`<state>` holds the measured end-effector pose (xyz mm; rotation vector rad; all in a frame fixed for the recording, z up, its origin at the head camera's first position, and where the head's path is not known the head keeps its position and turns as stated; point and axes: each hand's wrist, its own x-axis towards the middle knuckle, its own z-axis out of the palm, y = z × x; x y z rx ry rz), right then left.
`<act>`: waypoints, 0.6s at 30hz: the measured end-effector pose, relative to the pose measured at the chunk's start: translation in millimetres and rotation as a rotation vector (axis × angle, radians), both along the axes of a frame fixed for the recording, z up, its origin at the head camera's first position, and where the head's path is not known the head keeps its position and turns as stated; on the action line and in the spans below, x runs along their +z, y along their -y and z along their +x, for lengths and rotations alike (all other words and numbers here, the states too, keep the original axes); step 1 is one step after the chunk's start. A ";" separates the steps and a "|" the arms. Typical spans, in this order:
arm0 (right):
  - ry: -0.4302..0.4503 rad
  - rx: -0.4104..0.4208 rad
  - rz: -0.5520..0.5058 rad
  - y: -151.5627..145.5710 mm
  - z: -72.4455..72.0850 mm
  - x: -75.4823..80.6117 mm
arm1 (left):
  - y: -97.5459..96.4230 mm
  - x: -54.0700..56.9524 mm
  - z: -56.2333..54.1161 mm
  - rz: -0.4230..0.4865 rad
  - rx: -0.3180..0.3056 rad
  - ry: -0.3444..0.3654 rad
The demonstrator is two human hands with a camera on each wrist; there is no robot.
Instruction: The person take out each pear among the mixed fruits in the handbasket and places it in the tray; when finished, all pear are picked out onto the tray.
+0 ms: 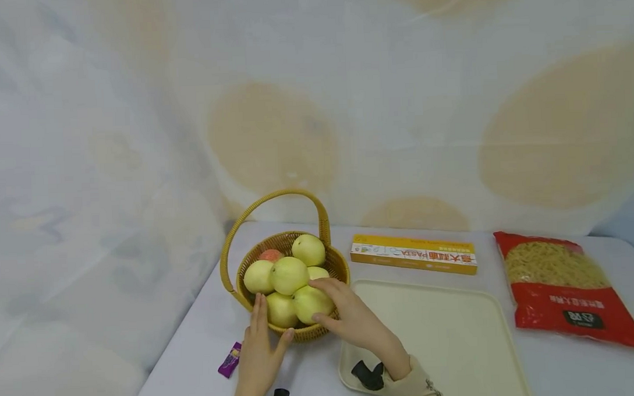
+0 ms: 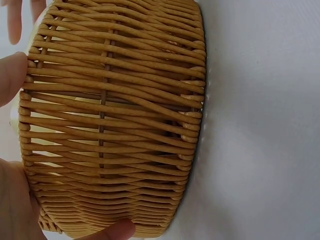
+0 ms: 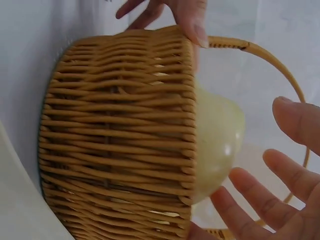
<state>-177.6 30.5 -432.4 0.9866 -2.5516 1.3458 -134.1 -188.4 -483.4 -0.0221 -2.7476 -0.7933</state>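
Hands spread, gripping nothing, left (image 1: 260, 352) against the basket (image 1: 307, 335), right (image 1: 357, 319) at fruit (image 1: 310, 303); only head view shows the pasta box (image 1: 413, 254).

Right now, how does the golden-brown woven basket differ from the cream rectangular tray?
The golden-brown woven basket is round and deep; the cream rectangular tray is shallow and smooth. The basket has a tall arched handle; the tray shows none. The basket holds pale green round fruits; no fruit shows on the tray. Both rest on the white table surface.
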 end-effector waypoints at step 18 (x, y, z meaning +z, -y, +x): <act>-0.116 -0.108 0.068 39.3 -13.2 -21.4 | 3.5 -4.9 -1.5 0.002 -0.022 -0.029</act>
